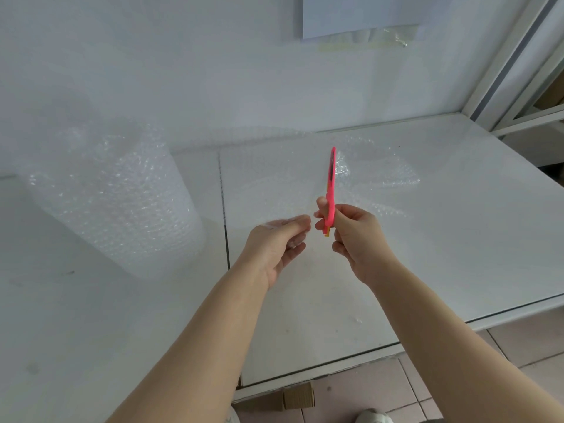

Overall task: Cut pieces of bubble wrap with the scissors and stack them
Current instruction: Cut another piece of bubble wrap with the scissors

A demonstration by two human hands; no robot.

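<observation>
Over the table's middle, right hand (354, 236): fingers curled round the handles of the pink scissors (331, 178), thumb on the left side, blades pointing away toward the far wall. The tool is seen edge-on, so I cannot tell how far the blades are parted.
Scissors, why so held: they stand on edge in the sheet of bubble wrap (268, 178), probably so that the cut runs straight from the near edge to the far one.
Left hand (280, 239): just left of the scissors, thumb on top and fingers beneath, pinching the sheet's near edge. It likely keeps the film taut beside the cut line so it does not fold into the blades.
Sheet: it lies raised over the table (457, 239) and runs left toward the roll.
Roll (116, 203): 1 large roll stands upright at the left, well apart from the hands, presumably feeding the sheet.
Cut pieces (381, 178): crumpled film lies right of the blades, toward the far side. This is likely the stack, though its count cannot be told.
Writing: none readable. The scissors show only pink with a small yellow part at the handle end, and the paper (360, 13) on the far wall looks blank.
</observation>
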